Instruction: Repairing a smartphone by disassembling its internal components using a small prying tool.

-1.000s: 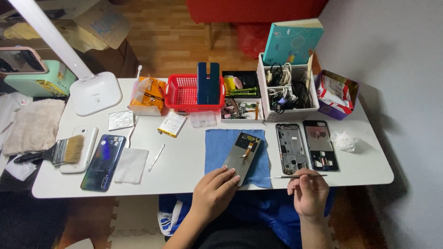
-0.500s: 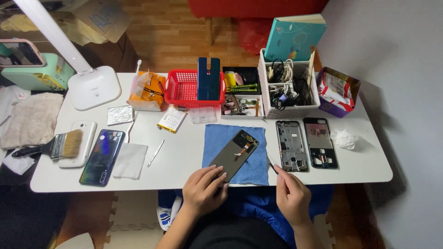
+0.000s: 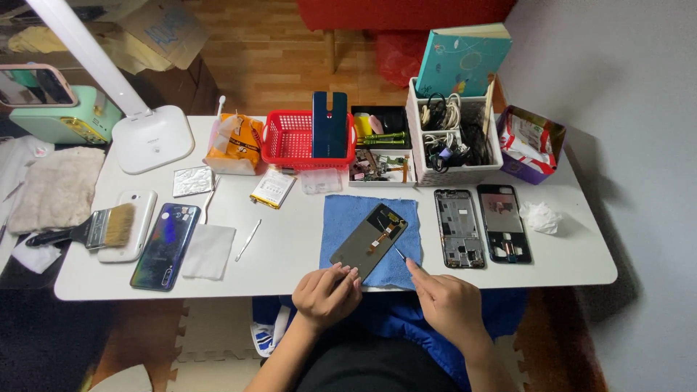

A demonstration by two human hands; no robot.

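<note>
Left hand (image 3: 327, 294), fingers curled, touches the near corner of the phone screen (image 3: 368, 241) lying tilted on the blue cloth (image 3: 341, 218) at the surface's (image 3: 290, 239) front edge. Right hand (image 3: 446, 305) pinches a thin tool (image 3: 400, 255) beside the screen. Bare surface lies left of the cloth; an orange packet (image 3: 236, 145) and red basket (image 3: 290, 141) line the far edge.

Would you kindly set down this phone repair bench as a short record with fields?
Surface: white table
Work mat: blue cloth
On mat: phone screen panel, lying tilted
Left hand: fingertips on the panel's near corner
Right hand: holds a thin tool, tip beside the panel
Right of mat: two phone frames, side by side
Back: red basket, white organiser
Left end: paintbrush, blue phone
</note>
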